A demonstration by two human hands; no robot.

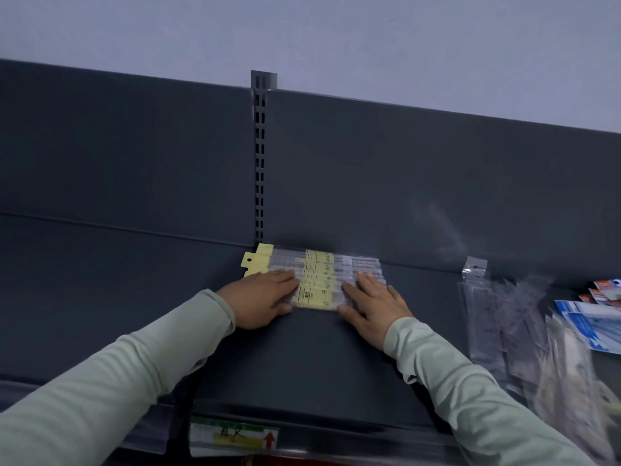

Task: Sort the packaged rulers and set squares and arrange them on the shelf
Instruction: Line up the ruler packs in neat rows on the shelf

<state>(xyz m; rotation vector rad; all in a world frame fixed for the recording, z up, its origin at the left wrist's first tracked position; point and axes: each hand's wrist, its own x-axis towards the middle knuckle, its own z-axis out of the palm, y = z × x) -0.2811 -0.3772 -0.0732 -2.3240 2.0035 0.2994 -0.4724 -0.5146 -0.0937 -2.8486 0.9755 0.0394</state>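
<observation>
A stack of packaged rulers (317, 277) in clear sleeves with yellow label cards lies flat on the dark grey shelf (319, 358), pushed against the back panel. My left hand (260, 299) rests flat on the stack's left end, fingers together. On the right end, my right hand (373, 306) lies palm-down with fingers spread. Neither hand grips anything. A loose pile of clear-packaged rulers and set squares (497, 317) sits on the shelf to the right.
Blue-and-white packets (591, 322) and red-labelled packets (606, 292) lie at the far right. A slotted upright (259, 156) runs up the back panel behind the stack. A price label (233, 435) sits on the shelf's front edge.
</observation>
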